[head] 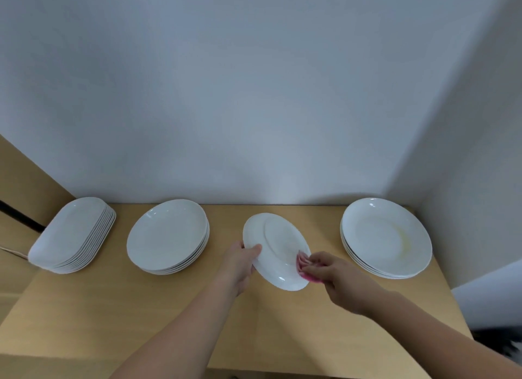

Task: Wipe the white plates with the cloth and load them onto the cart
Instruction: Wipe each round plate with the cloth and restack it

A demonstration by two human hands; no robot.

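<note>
1. At the far left of the pale wooden bench point(169, 308), a stack of white oblong ceramic platters point(72, 236) sits untouched, well apart from both hands.
2. Next to it stands a stack of round white ceramic plates point(168, 234), also untouched.
3. The left hand point(243, 261) is clamped on the left rim of a single round white plate point(275, 248), with the thumb over its face. The plate is tilted between the two round stacks; its lower edge seems to be lifted off the bench, though the angle leaves that unsure.
4. The right hand point(333, 277) pinches a folded pink cloth point(303, 268) and presses it against the plate's lower right rim. The step in hand is judged to be wiping this plate.
5. At the far right, a second stack of round white plates point(387, 234) shows a faint yellowish mark on its top plate and probably awaits wiping.
6. The next move calls for sweeping the cloth across the rest of the face while the left grip stays firm. The plate then goes to the cart, which is out of view, so the person must turn to find it.
</note>
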